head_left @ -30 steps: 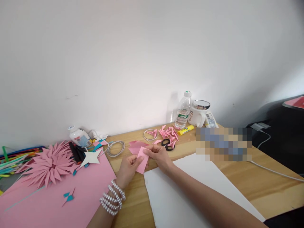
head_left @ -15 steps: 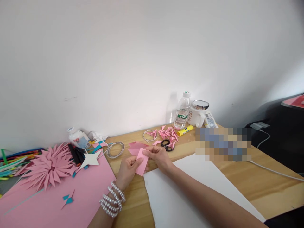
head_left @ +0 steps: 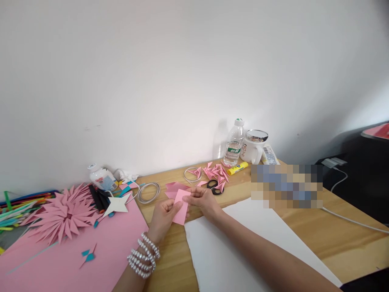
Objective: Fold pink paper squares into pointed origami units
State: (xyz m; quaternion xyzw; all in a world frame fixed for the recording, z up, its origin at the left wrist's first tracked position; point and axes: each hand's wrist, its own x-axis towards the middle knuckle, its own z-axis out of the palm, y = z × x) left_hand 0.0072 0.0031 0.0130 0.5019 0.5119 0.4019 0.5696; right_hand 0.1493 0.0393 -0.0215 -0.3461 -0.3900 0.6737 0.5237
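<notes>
Wood-grain counter [head_left: 304,231] carries a large white sheet [head_left: 243,247] nearest the camera on the right and a broad pink sheet [head_left: 67,255] on the left. Above the gap between them, both hands pinch 1 small pink paper rectangle [head_left: 181,206]: the left hand [head_left: 164,217], with pearl bracelets [head_left: 144,257] at the wrist, grips its lower edge, and the right hand [head_left: 203,199] grips its upper corner. Just behind lie more flat pink pieces [head_left: 174,187], black-handled scissors [head_left: 214,185] and a cluster of folded pink points [head_left: 216,171]. A spiky pink paper flower [head_left: 62,211] and a white 4-pointed star [head_left: 117,205] sit at left. Farther back stand a yellow glue stick [head_left: 237,168], a clear water bottle [head_left: 234,142] and a white mug [head_left: 254,147] against a plain white wall [head_left: 182,73].
</notes>
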